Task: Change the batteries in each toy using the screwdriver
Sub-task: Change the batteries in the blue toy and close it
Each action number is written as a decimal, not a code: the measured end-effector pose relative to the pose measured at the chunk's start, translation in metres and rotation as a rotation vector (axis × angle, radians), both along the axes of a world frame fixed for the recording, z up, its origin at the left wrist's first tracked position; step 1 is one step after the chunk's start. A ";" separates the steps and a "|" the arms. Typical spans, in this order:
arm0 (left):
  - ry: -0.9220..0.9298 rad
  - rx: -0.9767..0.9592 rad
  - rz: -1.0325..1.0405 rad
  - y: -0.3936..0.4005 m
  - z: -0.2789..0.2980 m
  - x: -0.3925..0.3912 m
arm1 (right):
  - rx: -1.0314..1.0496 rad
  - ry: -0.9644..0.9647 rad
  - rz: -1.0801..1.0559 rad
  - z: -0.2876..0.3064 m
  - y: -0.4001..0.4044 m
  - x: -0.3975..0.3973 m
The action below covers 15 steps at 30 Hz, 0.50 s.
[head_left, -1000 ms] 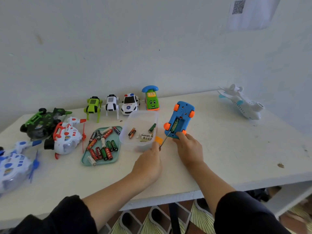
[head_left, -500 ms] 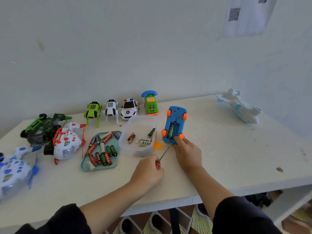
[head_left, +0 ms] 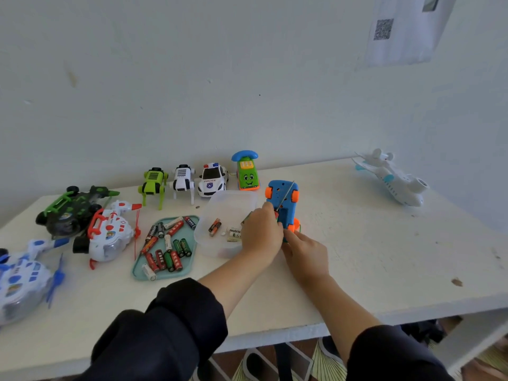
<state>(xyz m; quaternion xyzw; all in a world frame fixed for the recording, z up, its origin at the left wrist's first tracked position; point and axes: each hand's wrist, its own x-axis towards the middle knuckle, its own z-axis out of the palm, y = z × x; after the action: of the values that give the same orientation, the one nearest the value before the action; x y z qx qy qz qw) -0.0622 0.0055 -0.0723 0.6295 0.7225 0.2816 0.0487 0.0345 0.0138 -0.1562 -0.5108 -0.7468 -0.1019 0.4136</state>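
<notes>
- Fingers of the left hand (head_left: pixel 261 232) curl around the screwdriver (head_left: pixel 284 198); its thin shaft rises up and to the right across the underside of the blue toy car (head_left: pixel 281 200), and a little of its red handle shows at the fingertips.
- Right hand (head_left: pixel 305 255): fingers bent against the near end of the blue toy car, holding it; the exact grip is partly hidden by the left hand.
- Blue toy car: lies upside down, orange wheels up, near the middle of the table (head_left: pixel 371 257), just right of the clear plastic container (head_left: pixel 220 215).
- Clear plastic container: holds a few loose batteries (head_left: pixel 214 226), one with a white label.
- Teal tray (head_left: pixel 137 272): sits left of the container, toward the front edge, carrying a heap of red, green and white batteries.
- Back edge of the table, left to right: green robot dog (head_left: pixel 152 184), white robot dog (head_left: pixel 182 180), police car (head_left: pixel 211 180), green telephone car (head_left: pixel 247 173).
- Left end of the table: green-and-black vehicle (head_left: pixel 71 207), white-and-red helicopter toy (head_left: pixel 110 232), blue-and-white helicopter toy (head_left: pixel 22 279) at the edge of view.
- Back right corner: white toy airplane (head_left: pixel 393 178), well apart from the hands.
- Wall (head_left: pixel 247 78): a sheet with a QR code (head_left: pixel 383 28) hangs at upper right.
</notes>
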 end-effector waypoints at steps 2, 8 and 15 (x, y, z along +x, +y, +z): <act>0.031 -0.027 0.017 0.002 0.000 -0.001 | 0.002 -0.009 0.014 0.000 0.000 0.000; -0.121 -0.097 0.009 0.000 0.014 -0.025 | -0.033 0.021 -0.013 -0.002 0.005 0.001; 0.017 -0.175 0.098 -0.002 0.019 -0.092 | -0.069 -0.017 0.010 0.004 0.000 -0.002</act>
<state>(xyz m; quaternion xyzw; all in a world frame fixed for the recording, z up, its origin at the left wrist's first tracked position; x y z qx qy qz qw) -0.1543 0.0036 -0.0533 0.5889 0.7748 0.2141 0.0837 0.0327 0.0141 -0.1518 -0.5202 -0.7558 -0.0783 0.3899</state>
